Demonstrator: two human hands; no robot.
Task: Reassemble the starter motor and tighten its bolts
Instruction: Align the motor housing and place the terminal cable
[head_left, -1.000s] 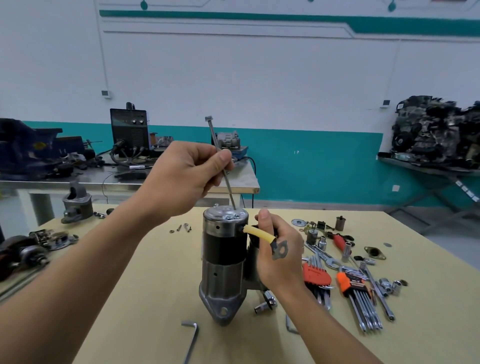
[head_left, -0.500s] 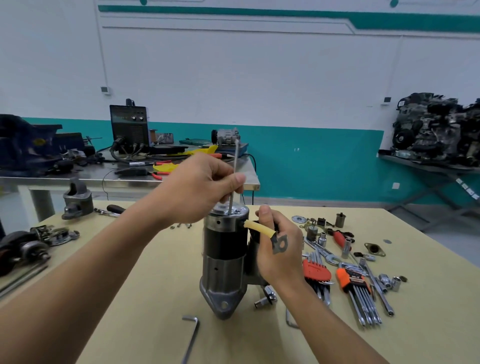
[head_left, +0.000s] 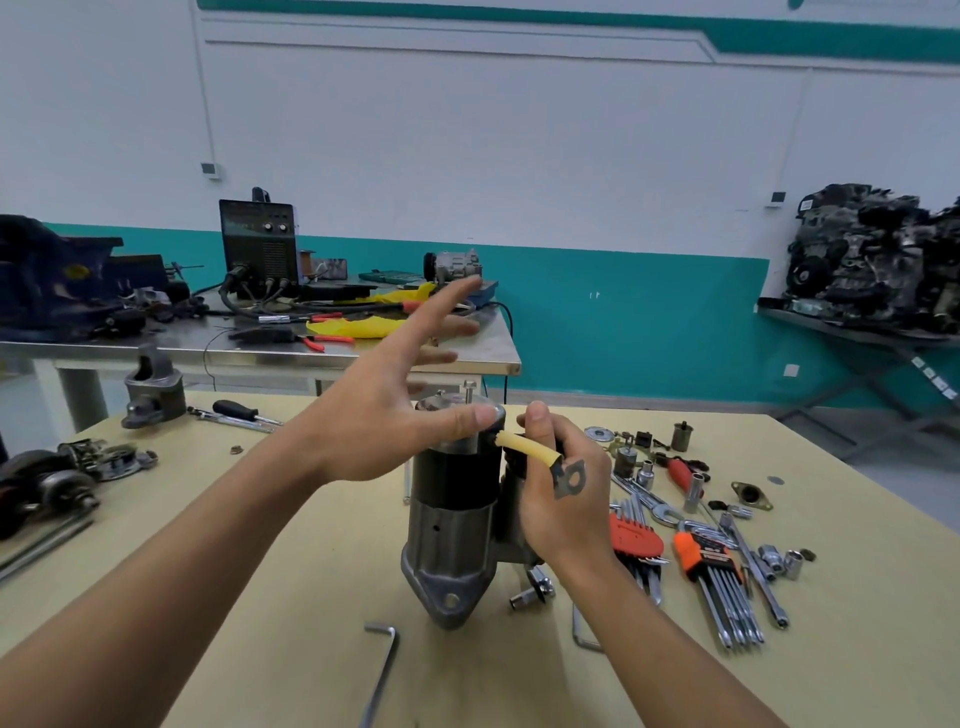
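The starter motor (head_left: 451, 514) stands upright on the yellow table (head_left: 260, 597), nose down, silver cap on top. A long through bolt (head_left: 469, 388) sits in the cap with only its head and a short length showing. My left hand (head_left: 387, 415) hovers beside the cap with fingers spread straight, thumb tip touching the cap's edge, holding nothing. My right hand (head_left: 558, 491) grips the motor's solenoid side, fingers curled behind it. A yellow-sleeved lead (head_left: 527, 448) with a metal lug crosses the back of that hand.
Hex key sets (head_left: 717, 582), sockets, wrenches and small parts lie to the right. A loose hex key (head_left: 382, 670) lies in front of the motor, another housing (head_left: 153, 389) and a screwdriver at the far left. A steel bench (head_left: 260, 353) with a welder stands behind.
The long bolt went from tilted high above the cap to almost fully down into the motor. My left hand let go of it and opened wide. The right hand kept its hold.
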